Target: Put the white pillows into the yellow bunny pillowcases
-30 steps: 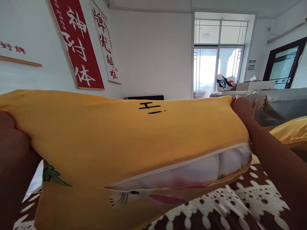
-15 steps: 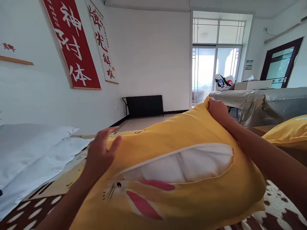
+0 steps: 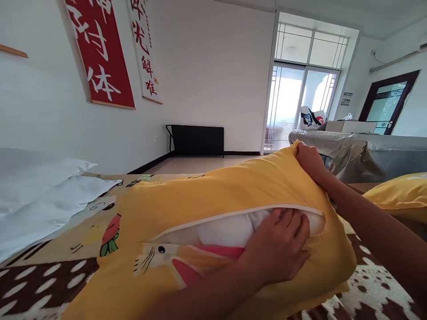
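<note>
A yellow pillowcase [image 3: 213, 191] with a printed rabbit face and pink ears lies before me, its long side opening gaping. White inner pillow [image 3: 225, 231] shows through that slit. My right hand [image 3: 310, 162] is closed on the far right corner of the pillowcase, holding it raised. At the right part of the opening, my left hand [image 3: 278, 246] has its fingers curled in against the white filling; its thumb is hidden.
White pillows [image 3: 43, 191] lie at the left on a patterned bedspread [image 3: 43, 284]. Another yellow pillow [image 3: 400, 191] rests at the right. Beyond stand a plastic-covered piece of furniture [image 3: 393, 153], a white box [image 3: 350, 126] and a black folded panel [image 3: 198, 140].
My left hand has moved from above the pillowcase's left side rightward into the opening, its fingers now curled. My right hand keeps its hold on the corner. The view has shifted slightly.
</note>
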A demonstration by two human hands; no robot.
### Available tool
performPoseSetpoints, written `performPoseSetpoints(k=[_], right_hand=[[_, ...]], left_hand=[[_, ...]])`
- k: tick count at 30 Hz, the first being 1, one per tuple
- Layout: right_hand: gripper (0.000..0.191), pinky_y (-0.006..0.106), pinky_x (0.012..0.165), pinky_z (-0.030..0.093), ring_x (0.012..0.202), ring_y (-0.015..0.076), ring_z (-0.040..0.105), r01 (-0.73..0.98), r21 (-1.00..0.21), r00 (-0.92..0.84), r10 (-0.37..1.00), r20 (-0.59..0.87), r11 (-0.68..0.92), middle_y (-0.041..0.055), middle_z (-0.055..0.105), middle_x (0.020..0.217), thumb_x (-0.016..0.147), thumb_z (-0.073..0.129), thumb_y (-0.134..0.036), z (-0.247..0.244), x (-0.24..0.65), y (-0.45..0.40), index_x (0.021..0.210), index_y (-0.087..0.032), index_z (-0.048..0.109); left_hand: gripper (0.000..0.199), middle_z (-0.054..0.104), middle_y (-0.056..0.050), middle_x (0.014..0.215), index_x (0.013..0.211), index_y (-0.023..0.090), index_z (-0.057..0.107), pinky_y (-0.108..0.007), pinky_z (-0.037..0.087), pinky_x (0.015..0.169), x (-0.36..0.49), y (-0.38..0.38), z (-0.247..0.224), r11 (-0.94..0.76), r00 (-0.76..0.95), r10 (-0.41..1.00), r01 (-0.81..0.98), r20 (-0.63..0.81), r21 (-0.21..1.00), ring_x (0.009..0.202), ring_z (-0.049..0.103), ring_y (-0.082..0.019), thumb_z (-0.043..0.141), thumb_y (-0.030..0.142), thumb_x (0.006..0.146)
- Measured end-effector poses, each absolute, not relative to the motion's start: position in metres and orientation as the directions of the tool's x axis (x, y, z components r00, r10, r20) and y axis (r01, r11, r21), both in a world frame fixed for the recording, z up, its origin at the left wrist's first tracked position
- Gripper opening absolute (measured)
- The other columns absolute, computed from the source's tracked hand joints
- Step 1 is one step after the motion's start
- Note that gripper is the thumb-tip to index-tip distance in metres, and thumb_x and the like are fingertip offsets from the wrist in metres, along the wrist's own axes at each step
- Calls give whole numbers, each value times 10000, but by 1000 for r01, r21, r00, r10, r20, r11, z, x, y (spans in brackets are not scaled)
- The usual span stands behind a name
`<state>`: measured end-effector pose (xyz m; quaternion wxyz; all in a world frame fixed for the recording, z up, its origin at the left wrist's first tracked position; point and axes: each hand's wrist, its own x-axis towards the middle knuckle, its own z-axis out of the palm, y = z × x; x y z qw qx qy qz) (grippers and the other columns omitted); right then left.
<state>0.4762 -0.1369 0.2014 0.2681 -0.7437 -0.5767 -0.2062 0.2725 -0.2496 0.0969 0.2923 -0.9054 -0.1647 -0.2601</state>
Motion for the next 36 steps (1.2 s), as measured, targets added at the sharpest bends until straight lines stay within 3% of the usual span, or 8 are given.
performPoseSetpoints(k=[8,13,17,20,23,26,31,36], right_hand=[[270,302,633,363,785,261,590,980,-144,196,747,635,-134,151,636,828,875,334,-195,187,486,-120,995,-115,563],[286,306,655,357,787,248,589,985,-142,169,763,623,-102,145,646,852,889,300,-174,185,497,-107,930,-132,580],[273,304,667,375,862,253,596,990,-114,138,761,634,-85,123,650,948,902,356,-252,170,499,-128,1056,-161,563],[313,317,747,408,984,248,568,993,8,-95,753,651,118,103,621,1080,910,386,-367,146,486,-160,1129,-195,529],[303,321,809,420,994,234,560,928,155,-372,806,460,340,86,622,1091,903,404,-358,116,463,-183,1128,-202,533],[344,337,810,429,1022,261,540,923,238,-374,856,357,303,125,593,1161,878,437,-283,92,447,-185,1194,-160,500],[304,308,715,429,953,260,583,981,106,-193,896,399,165,161,639,1036,810,424,-62,83,445,-163,1073,-141,554],[287,294,669,407,814,251,629,992,-113,9,861,509,56,116,675,867,744,445,-75,94,446,-148,989,-163,564]], left_hand=[[204,611,-51,784,811,145,575,-375,383,727,261,-213,63,-748,752,313,572,580,-337,793,565,-214,462,295,891],[234,620,-39,709,724,180,571,-370,371,684,253,-197,63,-764,765,277,542,581,-350,742,577,-208,430,246,898],[280,621,-60,673,690,169,566,-371,368,674,259,-188,57,-747,758,287,560,586,-359,705,577,-211,408,252,907],[298,620,-53,663,684,170,561,-357,354,638,270,-178,55,-757,747,307,567,590,-324,672,572,-202,403,273,915],[291,648,-56,751,772,170,589,-362,364,658,279,-166,53,-780,759,293,542,581,-315,716,581,-207,369,278,930],[296,655,-61,823,814,166,596,-374,381,713,283,-157,52,-794,766,309,534,564,-289,778,585,-214,354,284,936],[307,650,-88,800,844,143,588,-395,390,773,285,-156,52,-778,760,389,573,520,-257,777,585,-229,347,314,930],[473,641,-129,936,1183,89,506,-451,378,854,290,-166,59,-728,694,480,657,536,-199,871,564,-270,404,443,886]])
